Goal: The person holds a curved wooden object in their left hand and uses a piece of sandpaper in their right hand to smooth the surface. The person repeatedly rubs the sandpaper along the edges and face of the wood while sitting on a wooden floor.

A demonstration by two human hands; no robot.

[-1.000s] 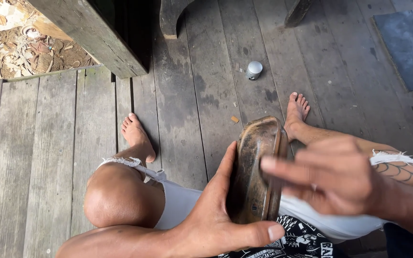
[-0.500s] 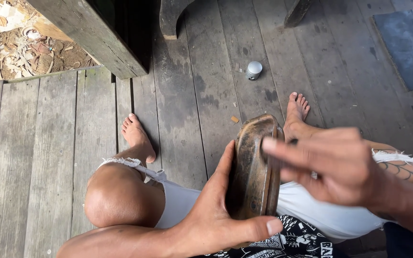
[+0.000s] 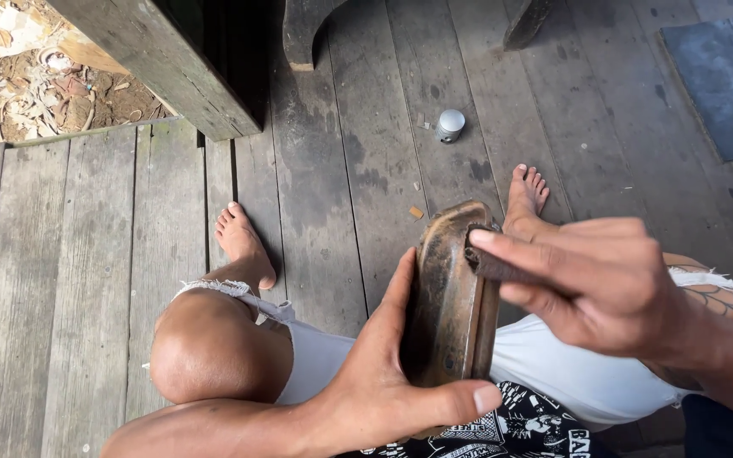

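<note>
Rusty-brown oblong metal cover (image 3: 451, 297), at lower centre of the frame over the lap, is clasped in the left hand (image 3: 383, 382) grip while the right hand (image 3: 604, 288) grip pinches a dark abrasive strip (image 3: 494, 265) against its upper rim, mid-scrub; continued rubbing appears to demand steady counter-hold.

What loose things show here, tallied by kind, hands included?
Hands: 2, left hand and right hand
Rusty oblong metal pan: 1
Dark rubbing piece: 1
Small silver can: 1
Total: 5

right hand (image 3: 612, 284) farther up the tray (image 3: 451, 297)
</note>
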